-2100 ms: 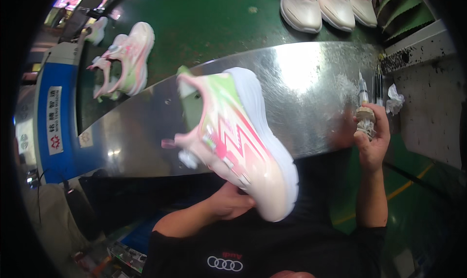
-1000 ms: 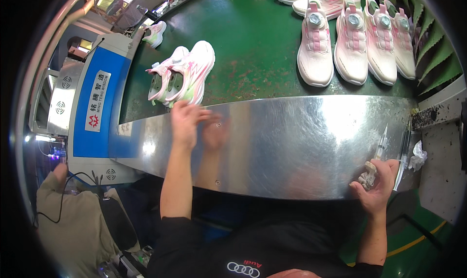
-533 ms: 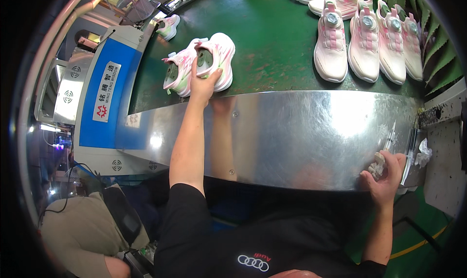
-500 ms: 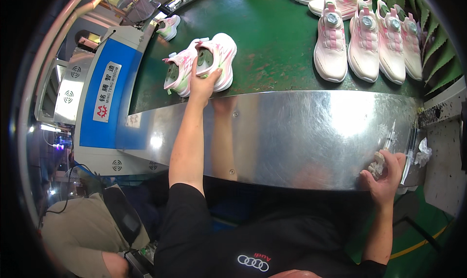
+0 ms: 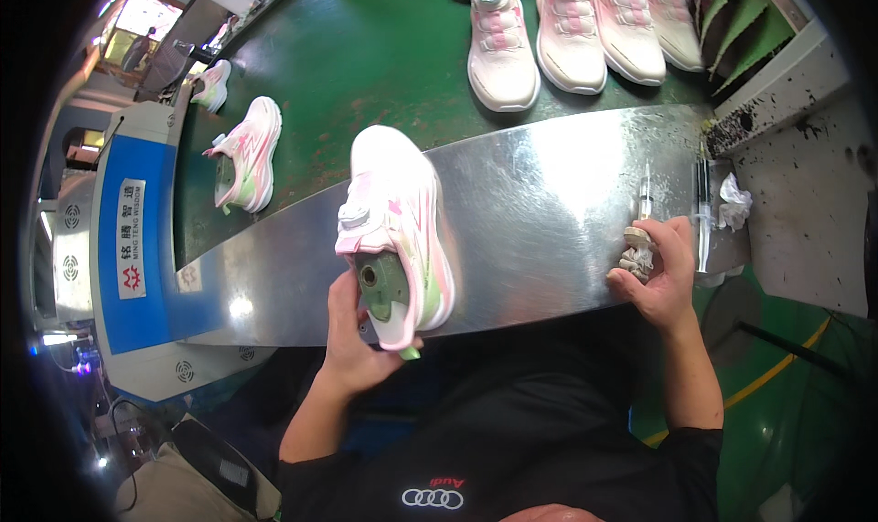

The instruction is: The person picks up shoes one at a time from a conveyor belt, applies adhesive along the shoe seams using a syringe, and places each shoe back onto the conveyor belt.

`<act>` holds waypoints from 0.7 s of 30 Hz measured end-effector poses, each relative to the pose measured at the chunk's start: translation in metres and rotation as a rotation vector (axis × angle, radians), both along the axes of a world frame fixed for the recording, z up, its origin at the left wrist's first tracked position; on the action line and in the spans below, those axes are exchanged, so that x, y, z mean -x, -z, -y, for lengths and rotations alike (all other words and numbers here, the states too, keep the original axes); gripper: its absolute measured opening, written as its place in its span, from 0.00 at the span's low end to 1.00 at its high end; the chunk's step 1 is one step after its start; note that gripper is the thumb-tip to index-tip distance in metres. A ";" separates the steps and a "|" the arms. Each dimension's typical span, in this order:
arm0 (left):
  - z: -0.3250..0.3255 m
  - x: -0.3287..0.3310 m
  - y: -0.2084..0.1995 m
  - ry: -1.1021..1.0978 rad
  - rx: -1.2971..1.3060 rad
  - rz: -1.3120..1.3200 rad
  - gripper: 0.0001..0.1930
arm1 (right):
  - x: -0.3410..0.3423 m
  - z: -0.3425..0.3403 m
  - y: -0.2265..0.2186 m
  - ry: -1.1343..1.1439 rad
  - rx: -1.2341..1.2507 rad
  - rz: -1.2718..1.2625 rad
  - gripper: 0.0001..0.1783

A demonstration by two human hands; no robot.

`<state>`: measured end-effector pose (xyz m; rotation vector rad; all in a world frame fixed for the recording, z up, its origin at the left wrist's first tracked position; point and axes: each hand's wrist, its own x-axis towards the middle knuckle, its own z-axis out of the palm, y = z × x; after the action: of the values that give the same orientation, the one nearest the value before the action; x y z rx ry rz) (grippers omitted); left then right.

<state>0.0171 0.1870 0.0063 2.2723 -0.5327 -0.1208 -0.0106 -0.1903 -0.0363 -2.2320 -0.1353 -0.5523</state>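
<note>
My left hand [image 5: 355, 353] is closed round the heel of a white and pink sneaker [image 5: 412, 220], whose toe points away from me above the metal plate. A green shoe last with a round hole fills the sneaker's opening, and a pale dial sits on its tongue. Over at the right, my right hand [image 5: 666, 275] has its thumb and fingers round a crumpled off-white wad [image 5: 637, 255], perhaps cloth. Just beyond those fingers lies a thin clear syringe [image 5: 646, 193] on the metal.
On the green conveyor belt [image 5: 366, 65], one matching sneaker [image 5: 251, 152] lies at left, another [image 5: 212, 86] farther back. Several more [image 5: 503, 56] stand at far right. The metal plate [image 5: 530, 175] borders the belt. A second syringe-like tool [image 5: 702, 211] and crumpled white paper [image 5: 733, 202] lie at right.
My left hand has lifted one sneaker of the pair off the belt and brought it toward me over the metal plate. The view has shifted right; my right hand still grips the wad.
</note>
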 end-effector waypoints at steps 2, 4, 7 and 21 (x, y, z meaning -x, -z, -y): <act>-0.003 0.004 0.003 -0.043 0.443 -0.322 0.53 | 0.005 0.003 0.001 -0.026 -0.085 -0.029 0.30; -0.018 -0.027 0.005 -0.153 0.635 -0.431 0.47 | 0.015 0.004 -0.002 -0.041 -0.141 -0.073 0.29; -0.032 -0.098 0.021 -0.377 0.675 -0.427 0.27 | 0.025 0.002 -0.004 -0.079 -0.277 -0.153 0.29; 0.056 -0.152 -0.009 -0.085 0.829 -0.615 0.23 | 0.036 -0.003 -0.039 -0.187 -0.304 -0.289 0.29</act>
<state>0.1696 0.1313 0.0151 1.3437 -0.1082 -0.4476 -0.0461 -0.1873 0.0027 -1.9510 -0.1010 -0.1340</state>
